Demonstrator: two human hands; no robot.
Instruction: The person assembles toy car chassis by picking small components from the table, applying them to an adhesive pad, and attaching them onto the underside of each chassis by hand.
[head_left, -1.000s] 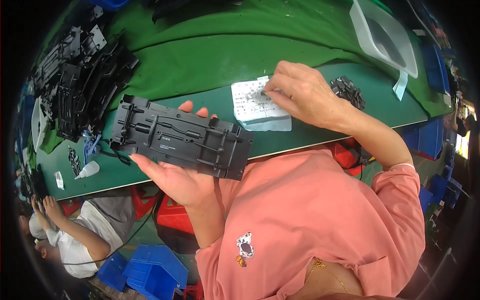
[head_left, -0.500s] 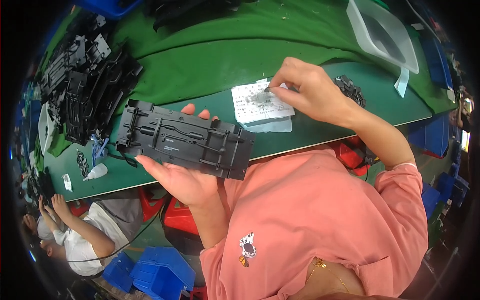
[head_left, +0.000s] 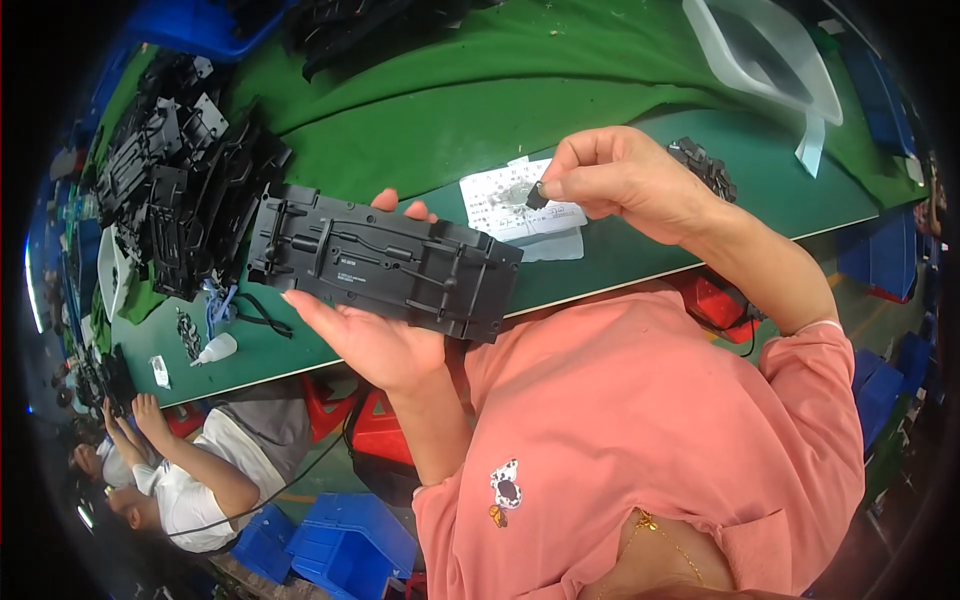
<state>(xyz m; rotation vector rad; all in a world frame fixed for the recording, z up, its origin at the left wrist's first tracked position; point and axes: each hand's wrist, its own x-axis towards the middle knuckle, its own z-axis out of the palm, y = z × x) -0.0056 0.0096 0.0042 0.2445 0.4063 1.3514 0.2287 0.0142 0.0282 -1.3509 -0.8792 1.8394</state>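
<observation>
- Holding: my left hand grips the black chassis plate, centre frame.
- Pinching: my right hand nips a small black part at one o'clock, above the white sheet.
- Progress: part picked, not yet fitted, I judge.

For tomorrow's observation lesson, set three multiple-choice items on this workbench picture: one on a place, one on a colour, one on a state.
1. Where does the heap of black parts lie?
A. on the bench to the person's left
B. in the clear tray
C. on the floor

2. What colour is the bench top?
A. white
B. green
C. red

3. How is the long black plastic panel held?
A. lying flat on the bench
B. propped on the open left hand
C. pinched by the right hand

Answers: 1 A, the heap sits at the left bench end. 2 B, the surface is green. 3 B, the palm supports it from below; the right hand pinches a small dark piece.
</observation>
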